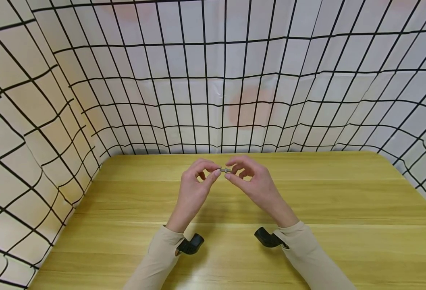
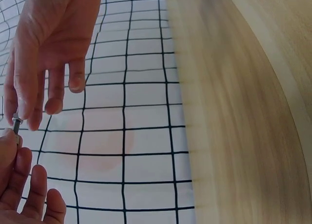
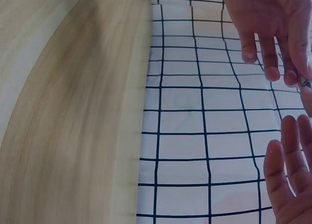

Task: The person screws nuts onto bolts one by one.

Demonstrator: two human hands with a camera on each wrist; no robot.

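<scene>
Above the table, my left hand (image 1: 194, 179) pinches one end of a small metal bolt (image 1: 221, 170) between thumb and fingertips. The bolt lies sideways, its free end pointing right. A small nut (image 1: 226, 170) sits around the shank near that free end. My right hand (image 1: 254, 179) has its index finger above the nut and its thumb below, fingertips right at it. In the left wrist view the nut (image 2: 17, 119) shows between the right thumb and index finger, with the dark shank (image 2: 16, 127) running down to the left fingertips. The bolt's gripped end is hidden.
A wooden table (image 1: 125, 213) spreads beneath both hands. White walls with a black grid (image 1: 216, 88) stand behind it and at both sides. Each wrist carries a black camera mount, one at the left sleeve (image 1: 151, 257) and one at the right sleeve (image 1: 307, 249).
</scene>
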